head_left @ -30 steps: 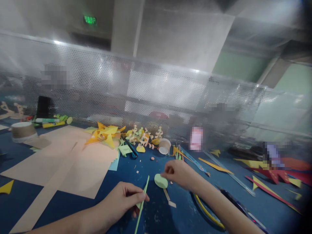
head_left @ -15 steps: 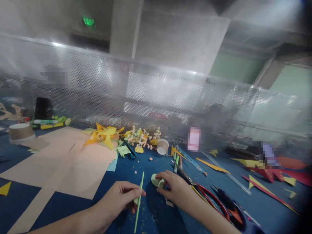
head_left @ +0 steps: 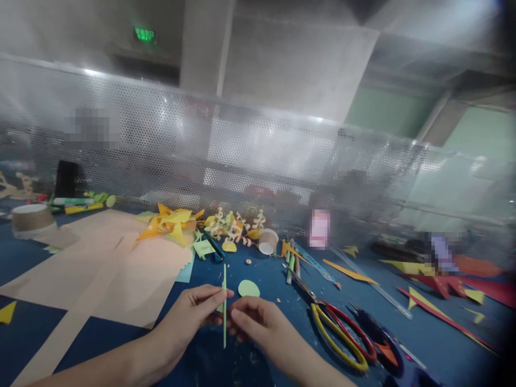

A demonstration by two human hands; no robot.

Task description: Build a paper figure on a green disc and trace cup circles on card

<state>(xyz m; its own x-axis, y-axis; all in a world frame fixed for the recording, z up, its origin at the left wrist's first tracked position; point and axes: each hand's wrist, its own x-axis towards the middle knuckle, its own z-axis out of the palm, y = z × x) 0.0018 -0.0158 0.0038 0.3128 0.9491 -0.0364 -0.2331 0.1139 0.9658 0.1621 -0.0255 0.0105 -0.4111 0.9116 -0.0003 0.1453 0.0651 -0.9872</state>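
My left hand (head_left: 192, 314) pinches a thin light-green paper strip (head_left: 224, 285) that stands nearly upright over the blue table (head_left: 266, 279). My right hand (head_left: 258, 322) is right beside it, fingers curled toward the strip's lower part; whether it touches the strip I cannot tell. A small green paper oval (head_left: 249, 288) lies flat on the table just beyond both hands. Scissors with red and yellow handles (head_left: 338, 330) lie to the right of my right hand.
Large peach paper sheets (head_left: 100, 269) cover the left of the table. Yellow paper stars (head_left: 169, 224), paper cut-outs (head_left: 236, 228) and a small paper cup (head_left: 268, 242) sit at the back. A brown tape roll (head_left: 28, 219) is far left. Red and yellow scraps (head_left: 443, 301) lie right, before a perforated metal screen (head_left: 258, 156).
My right hand set the green oval down on the table and drew back next to the strip. The left hand raised the strip more upright. The scissors came into view.
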